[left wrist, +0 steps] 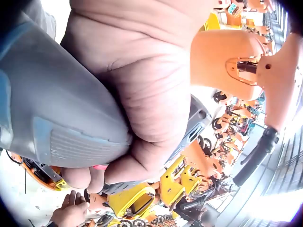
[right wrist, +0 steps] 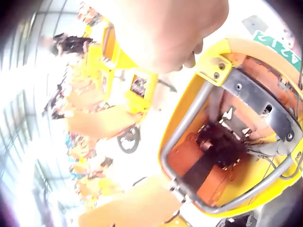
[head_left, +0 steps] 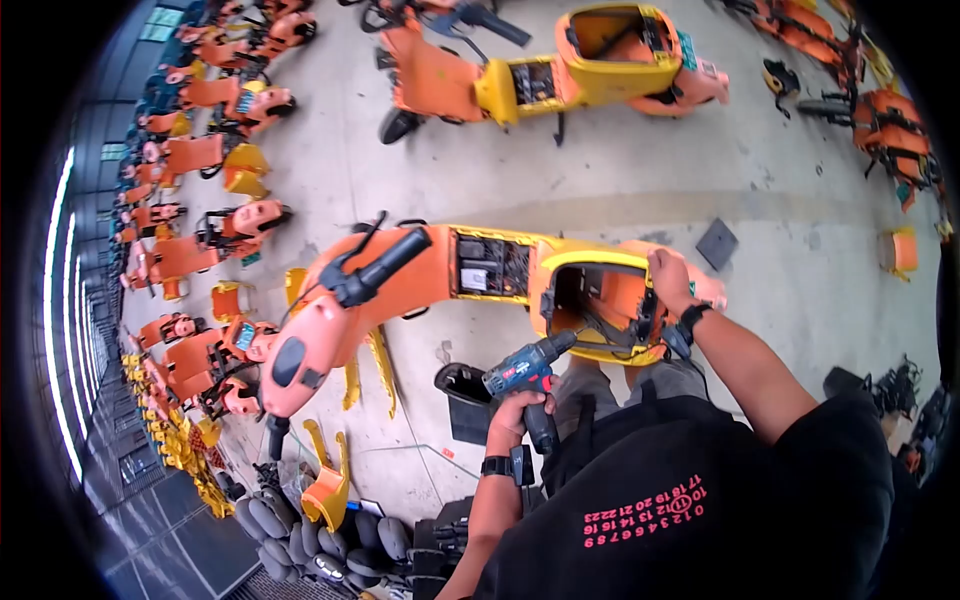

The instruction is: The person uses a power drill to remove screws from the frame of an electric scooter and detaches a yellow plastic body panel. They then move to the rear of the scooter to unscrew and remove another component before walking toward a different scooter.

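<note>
A cordless drill is gripped by the left hand, its chuck pointing toward the yellow rear section of an orange scooter. Close up in the left wrist view, the fingers of this hand curl round the drill. The right hand is at the rear rim of the scooter's open seat bay, fingers bent. Seen from the right wrist, that hand hangs close to the yellow rim; I cannot tell whether it holds anything. A black metal bracket spans the bay's rear.
A second orange and yellow scooter stands beyond. Several more scooters line the left side. Beside the drill is a black bin; yellow panels lie on the floor. Several dark seats are piled below. A dark square plate lies right.
</note>
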A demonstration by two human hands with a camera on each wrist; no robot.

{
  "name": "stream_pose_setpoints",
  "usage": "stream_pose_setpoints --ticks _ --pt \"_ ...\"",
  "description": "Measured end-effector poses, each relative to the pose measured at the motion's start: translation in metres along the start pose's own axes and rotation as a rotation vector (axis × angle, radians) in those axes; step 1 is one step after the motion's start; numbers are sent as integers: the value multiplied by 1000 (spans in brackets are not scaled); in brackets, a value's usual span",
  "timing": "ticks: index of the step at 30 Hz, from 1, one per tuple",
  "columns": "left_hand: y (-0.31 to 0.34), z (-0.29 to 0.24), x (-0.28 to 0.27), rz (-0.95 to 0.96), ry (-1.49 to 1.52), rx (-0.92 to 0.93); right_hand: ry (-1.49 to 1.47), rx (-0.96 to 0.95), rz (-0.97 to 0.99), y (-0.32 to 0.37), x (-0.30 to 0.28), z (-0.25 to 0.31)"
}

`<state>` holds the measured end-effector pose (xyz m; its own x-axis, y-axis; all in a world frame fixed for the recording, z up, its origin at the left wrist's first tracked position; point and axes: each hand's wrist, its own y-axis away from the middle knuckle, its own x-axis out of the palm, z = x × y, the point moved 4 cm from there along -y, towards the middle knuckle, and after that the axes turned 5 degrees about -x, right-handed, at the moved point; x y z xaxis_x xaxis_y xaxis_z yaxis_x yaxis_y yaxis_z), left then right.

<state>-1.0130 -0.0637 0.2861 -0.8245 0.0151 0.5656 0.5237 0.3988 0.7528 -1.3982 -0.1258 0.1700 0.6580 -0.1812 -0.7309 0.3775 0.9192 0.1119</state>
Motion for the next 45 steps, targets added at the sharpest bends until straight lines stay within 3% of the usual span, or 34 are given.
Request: stream_pose_setpoints --ticks 1,2,3,4,5,8,9,10,13,20,26,31,32,34,35,39,42,43,45 --pt "10 -7 11 14 17 36 -118 -55 5 3 -10 25" --pt "16 -12 18 13 16 62 -232 -17 178 8 -10 41" --pt "24 -15 24 9 15 91 -598 -68 256 18 -6 65" --pt "30 -18 31 23 -4 110 -781 122 427 28 -6 86" --pt "31 -19 35 33 -13 141 -1095 195 605 34 5 94" --pt "48 -19 52 -20 -80 183 -1016 151 797 44 38 110" --pt "48 -15 50 -29 -41 131 -1198 354 753 58 -7 158" --pt "51 -17 57 -29 -67 155 -1192 243 764 66 -28 180" --pt "49 -19 66 35 -87 186 -1074 150 666 65 -36 182" --pt "46 -3 75 220 -29 155 -1455 344 734 86 -49 182" --pt "44 10 73 205 -66 134 -1545 436 763 100 -56 166" --pt "42 9 72 283 -129 92 -1487 472 665 114 -66 163" --pt "40 9 69 278 -156 149 -1513 451 687 118 -62 163" --pt "47 14 60 258 -179 118 -1516 413 763 129 -56 160" --pt "56 16 52 214 -170 126 -1542 429 687 135 -47 162" --pt "87 29 7 257 -172 78 -1692 539 760 170 -3 177" --pt "118 44 -34 284 -69 78 -1911 540 577 188 10 187" --pt "126 48 -51 289 -35 93 -1918 638 544 188 13 184" --pt "146 55 -85 159 9 130 -1647 502 570 190 16 173"
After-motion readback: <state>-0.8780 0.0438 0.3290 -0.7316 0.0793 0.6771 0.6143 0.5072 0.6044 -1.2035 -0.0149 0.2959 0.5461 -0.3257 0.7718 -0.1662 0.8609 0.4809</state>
